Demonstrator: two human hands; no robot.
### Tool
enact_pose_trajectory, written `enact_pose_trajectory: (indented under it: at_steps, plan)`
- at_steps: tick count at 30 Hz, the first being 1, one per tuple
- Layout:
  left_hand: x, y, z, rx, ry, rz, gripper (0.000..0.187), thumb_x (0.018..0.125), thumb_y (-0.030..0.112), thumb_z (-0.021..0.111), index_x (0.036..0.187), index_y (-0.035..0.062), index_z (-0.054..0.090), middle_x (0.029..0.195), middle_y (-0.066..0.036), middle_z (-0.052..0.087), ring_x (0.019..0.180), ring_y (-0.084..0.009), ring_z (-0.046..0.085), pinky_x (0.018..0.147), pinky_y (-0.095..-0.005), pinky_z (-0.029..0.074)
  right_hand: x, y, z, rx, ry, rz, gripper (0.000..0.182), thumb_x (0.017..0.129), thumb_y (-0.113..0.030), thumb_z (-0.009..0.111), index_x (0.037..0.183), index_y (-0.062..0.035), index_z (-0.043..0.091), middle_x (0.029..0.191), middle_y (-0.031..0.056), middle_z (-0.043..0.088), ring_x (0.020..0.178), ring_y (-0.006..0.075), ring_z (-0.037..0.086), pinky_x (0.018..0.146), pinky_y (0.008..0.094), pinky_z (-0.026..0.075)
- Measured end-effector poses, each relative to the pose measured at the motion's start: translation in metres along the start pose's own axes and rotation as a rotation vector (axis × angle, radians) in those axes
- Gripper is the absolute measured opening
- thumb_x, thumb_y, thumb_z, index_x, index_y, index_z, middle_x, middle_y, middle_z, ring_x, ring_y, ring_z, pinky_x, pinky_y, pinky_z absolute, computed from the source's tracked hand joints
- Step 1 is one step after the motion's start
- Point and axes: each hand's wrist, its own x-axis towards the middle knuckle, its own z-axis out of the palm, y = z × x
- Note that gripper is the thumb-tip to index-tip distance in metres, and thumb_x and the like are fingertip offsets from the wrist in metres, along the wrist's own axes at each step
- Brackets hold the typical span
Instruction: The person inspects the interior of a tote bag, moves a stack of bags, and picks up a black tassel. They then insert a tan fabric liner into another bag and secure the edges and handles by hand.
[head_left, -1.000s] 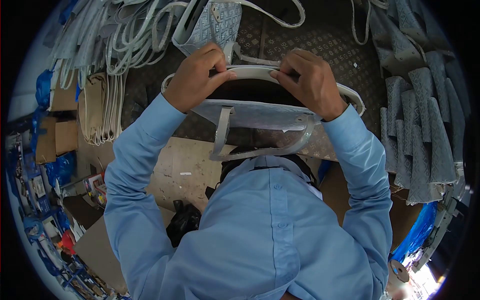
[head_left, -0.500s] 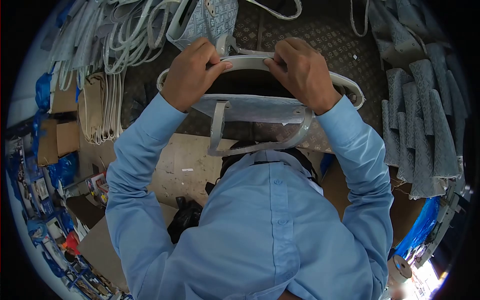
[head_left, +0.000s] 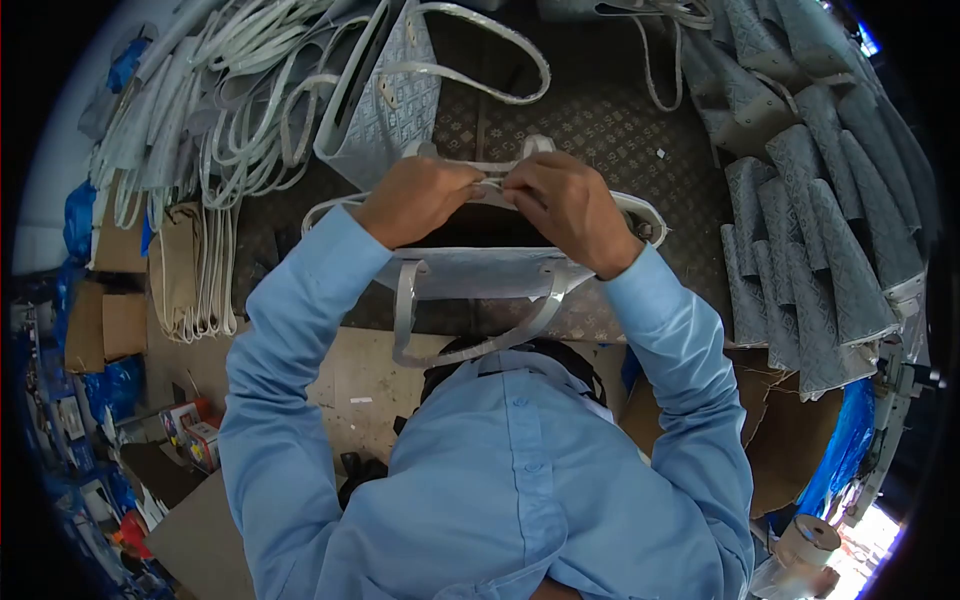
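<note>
A pale grey handbag [head_left: 470,275] lies on the dark patterned tabletop in front of my body, its mouth open and dark inside. Pinched at the far rim of that bag is my left hand [head_left: 420,200], thumb and fingers pressed together. My right hand [head_left: 575,210] grips the same rim just beside it, with the fingertips of both hands almost meeting. What lies right between the fingertips is too small to make out. The bag's near strap handle [head_left: 405,315] hangs toward my waist, and part of its far handle [head_left: 538,146] shows beyond my hands.
Another patterned bag [head_left: 390,115] stands beyond my left hand, its strap looping right. Bundles of pale straps [head_left: 235,150] heap up at the left. Rolled patterned pieces [head_left: 810,240] line the right side of the dark tabletop [head_left: 590,120]. A cardboard box [head_left: 790,440] sits below right.
Both hands have moved closer together along the bag's far rim, still pinching it. The camera view has shifted, so more of the other bag shows.
</note>
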Motion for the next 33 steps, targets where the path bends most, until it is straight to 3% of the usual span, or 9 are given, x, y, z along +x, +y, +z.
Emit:
enact_pose_trajectory:
  at_steps: [3,7,10,14,20,25,26,30,33]
  plan:
    - [0.001,0.011,-0.002,0.036,-0.088,-0.114,0.015,0.086,0.018,0.059,0.082,0.0040,0.061,0.070,-0.019,0.061,0.066,-0.0374,0.060,0.058,-0.0461,0.045,-0.027,0.001,-0.043,-0.038,0.261,0.242,0.032,0.074,-0.010,0.074,0.102,0.0002,0.064,0.097,0.0178,0.065,0.084,0.0316,0.064,0.072,0.0353,0.052]
    - [0.018,0.021,0.011,0.059,-0.114,-0.027,0.019,0.086,0.022,0.061,0.078,0.0050,0.059,0.066,-0.017,0.061,0.063,-0.0358,0.062,0.055,-0.0448,0.047,-0.061,0.017,-0.065,-0.101,0.146,0.367,0.038,0.074,-0.013,0.075,0.108,0.0007,0.063,0.104,0.0189,0.064,0.090,0.0327,0.064,0.077,0.0350,0.052]
    - [0.027,0.010,0.020,0.084,-0.157,0.035,0.024,0.086,0.025,0.062,0.074,0.0048,0.057,0.063,-0.016,0.061,0.059,-0.0352,0.061,0.051,-0.0433,0.047,-0.053,0.009,-0.056,-0.151,-0.114,0.452,0.037,0.072,-0.017,0.076,0.103,0.0000,0.064,0.093,0.0193,0.066,0.082,0.0328,0.065,0.072,0.0369,0.051]
    - [0.027,0.010,0.025,0.118,-0.111,0.049,0.028,0.087,0.028,0.060,0.071,0.0047,0.055,0.058,-0.016,0.059,0.055,-0.0345,0.061,0.048,-0.0419,0.047,-0.047,0.022,-0.051,-0.145,-0.118,0.488,0.031,0.073,-0.020,0.076,0.097,-0.0023,0.066,0.082,0.0177,0.065,0.073,0.0319,0.065,0.065,0.0385,0.050]
    - [0.038,0.030,0.035,0.213,-0.156,0.063,0.030,0.087,0.030,0.060,0.070,0.0054,0.055,0.054,-0.014,0.058,0.050,-0.0334,0.060,0.048,-0.0418,0.047,-0.030,0.028,-0.044,-0.246,-0.277,0.244,0.021,0.078,-0.023,0.070,0.090,-0.0060,0.067,0.070,0.0176,0.061,0.063,0.0352,0.061,0.056,0.0402,0.048]
    - [0.014,0.010,0.013,0.131,-0.120,-0.004,0.021,0.085,0.026,0.062,0.078,0.0057,0.060,0.077,-0.015,0.065,0.077,-0.0320,0.065,0.063,-0.0405,0.051,-0.042,0.041,-0.066,-0.161,-0.268,0.178,0.021,0.081,-0.023,0.068,0.091,-0.0044,0.065,0.068,0.0196,0.059,0.059,0.0370,0.058,0.053,0.0415,0.045]
    - [-0.001,-0.004,0.006,0.108,-0.048,0.005,0.018,0.081,0.022,0.066,0.088,0.0049,0.064,0.097,-0.014,0.065,0.104,-0.0312,0.058,0.083,-0.0431,0.048,-0.048,0.043,-0.072,-0.151,-0.267,0.163,0.021,0.081,-0.023,0.068,0.091,-0.0044,0.065,0.068,0.0196,0.059,0.059,0.0370,0.058,0.053,0.0415,0.045]
    - [-0.026,-0.008,-0.014,0.335,-0.031,0.015,0.033,0.080,0.022,0.068,0.109,0.0065,0.063,0.118,-0.016,0.059,0.130,-0.0314,0.039,0.103,-0.0495,0.033,-0.055,0.046,-0.084,-0.030,-0.345,0.305,0.019,0.083,-0.021,0.066,0.088,-0.0027,0.064,0.070,0.0198,0.058,0.063,0.0389,0.057,0.055,0.0423,0.044]
    - [-0.035,-0.002,-0.029,0.383,-0.012,-0.058,0.044,0.080,0.029,0.068,0.117,0.0070,0.058,0.119,-0.020,0.057,0.123,-0.0332,0.046,0.097,-0.0454,0.040,-0.051,0.042,-0.089,0.034,-0.323,0.336,0.017,0.083,-0.019,0.066,0.085,-0.0025,0.062,0.072,0.0200,0.058,0.067,0.0404,0.057,0.056,0.0432,0.044]
